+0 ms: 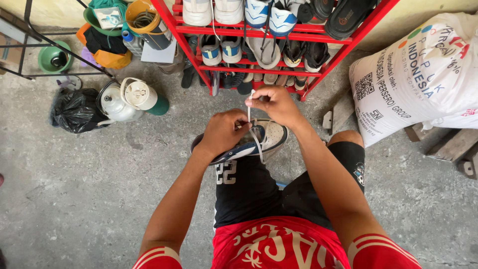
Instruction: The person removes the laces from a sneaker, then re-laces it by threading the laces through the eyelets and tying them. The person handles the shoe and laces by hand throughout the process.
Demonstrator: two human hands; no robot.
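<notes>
My left hand (pixel 222 130) is clenched over the upper of the sneaker (pixel 259 142), fingers wrapped around the collar and tongue area, pinning it against my lap; my right hand (pixel 277 104) is pinched shut on the white shoelace (pixel 250 112), drawing it up and taut above the shoe. Shoe sits over my left thigh, above the black shorts (pixel 259 192), in front of the red shoe rack (pixel 259 50). Handling judgement: light for its size, one hand carries it easily; sole stiff and rubbery, upper padded and yielding, so a grip there dents but does not slip. Best hold looks like where the left hand is now, across the midfoot, or under the sole edge. Lace is thin, limp and flat, only controllable under tension, so a fingertip pinch near the eyelets suits it. Nothing fragile. Orientation: long axis runs roughly left to right and slightly tilted, navy sole edge showing at lower left beneath my left hand, white and navy end toward the right. Which end is toe I cannot tell for certain, the hands cover too much. Opening faces up toward me. Surroundings, left to right: black plastic bag (pixel 74 110), metal kettle (pixel 117 102), rack full of shoes, large white sack (pixel 423 79) on the concrete floor (pixel 74 199).
</notes>
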